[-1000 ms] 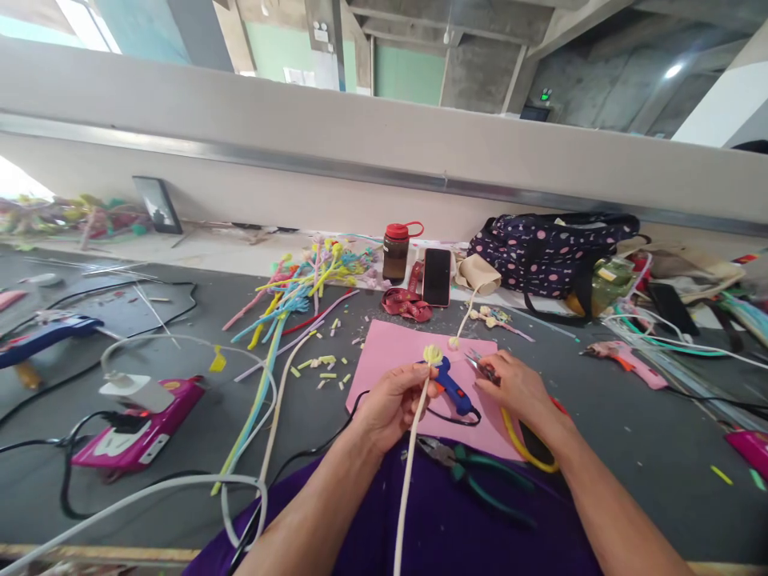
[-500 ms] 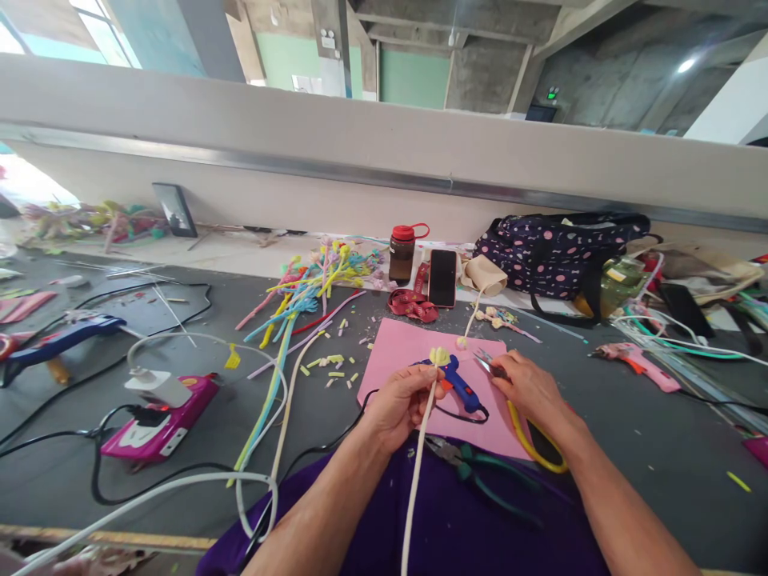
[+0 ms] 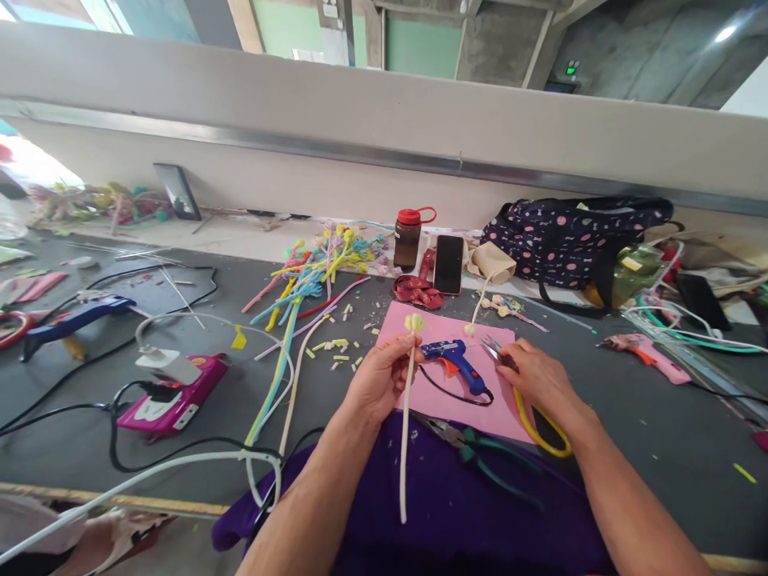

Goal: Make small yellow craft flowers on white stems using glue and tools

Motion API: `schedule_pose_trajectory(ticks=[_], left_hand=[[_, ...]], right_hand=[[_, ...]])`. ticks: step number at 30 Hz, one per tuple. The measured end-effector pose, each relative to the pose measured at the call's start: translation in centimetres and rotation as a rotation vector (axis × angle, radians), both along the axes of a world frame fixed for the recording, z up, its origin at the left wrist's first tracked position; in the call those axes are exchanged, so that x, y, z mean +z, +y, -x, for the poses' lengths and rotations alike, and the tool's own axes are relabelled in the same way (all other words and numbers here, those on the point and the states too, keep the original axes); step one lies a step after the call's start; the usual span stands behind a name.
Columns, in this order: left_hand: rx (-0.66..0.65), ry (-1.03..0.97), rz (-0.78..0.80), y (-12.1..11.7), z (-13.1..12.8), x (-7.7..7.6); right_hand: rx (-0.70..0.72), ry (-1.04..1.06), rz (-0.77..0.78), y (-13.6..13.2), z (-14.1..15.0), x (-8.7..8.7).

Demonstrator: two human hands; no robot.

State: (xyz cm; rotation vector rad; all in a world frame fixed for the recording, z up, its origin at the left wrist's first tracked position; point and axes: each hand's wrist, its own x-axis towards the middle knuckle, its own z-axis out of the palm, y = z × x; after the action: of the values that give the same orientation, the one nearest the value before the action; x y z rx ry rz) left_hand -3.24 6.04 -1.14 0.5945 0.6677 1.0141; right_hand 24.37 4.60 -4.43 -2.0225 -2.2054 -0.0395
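Observation:
My left hand is closed round a cream pipe-cleaner stem that ends in a small pale yellow bud; the stem stands nearly upright over my lap. My right hand is closed on small snips, its blades pointing left toward the bud. Between the hands, a blue glue gun lies on a pink sheet. Green-handled pliers rest on the purple cloth near me. A yellow loop curves under my right wrist.
A pile of coloured pipe cleaners, a red-capped bottle, a phone and a dotted bag sit at the back. A pink device, cables and a blue glue gun lie left; a pink glue gun right.
My left hand lifted the stem a little and shifted it left, so the bud now stands clear of the blue glue gun. The view moved slightly right and down.

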Motion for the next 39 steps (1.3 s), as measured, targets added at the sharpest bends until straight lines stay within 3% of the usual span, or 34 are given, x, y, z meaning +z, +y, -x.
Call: schedule_pose_trajectory(ticks=[6,11,15,19,23,27,34,39], left_hand=[[-0.077,0.069,0.003,-1.1,-1.3,-0.4],[-0.242,0.11,-0.005,-2.2,-2.6,-0.7],[-0.244,0.061,-0.033,-2.4,-2.8,-0.7],[-0.263,-0.11,-0.069,-2.7,-2.3,-0.4],[-0.311,-0.276,-0.119,-3.0,-1.4,0.3],[-0.249,-0.354,-0.1,-2.8,-0.7,0.8],[-0.132,-0.448,-0.075,-2.4,-0.1,1.1],[-0.138,-0.483,-0.071,-2.2,0.2,1.2]], right_hand=[[0.023,0.078,-0.183,-0.3,0.3,-0.3],[0.111,0.131,-0.255,-0.3,0.1,-1.4],[0.086,0.257,-0.248,-0.3,-0.1,-1.6],[0.046,0.382,-0.128,-0.2,1.2,0.0],[0.248,0.35,-0.09,1.5,4.9,2.6],[0.471,0.38,0.064,4.5,10.7,4.0],[0.708,0.24,0.039,8.7,21.3,3.1],[0.724,0.144,0.06,10.2,25.2,2.1]])
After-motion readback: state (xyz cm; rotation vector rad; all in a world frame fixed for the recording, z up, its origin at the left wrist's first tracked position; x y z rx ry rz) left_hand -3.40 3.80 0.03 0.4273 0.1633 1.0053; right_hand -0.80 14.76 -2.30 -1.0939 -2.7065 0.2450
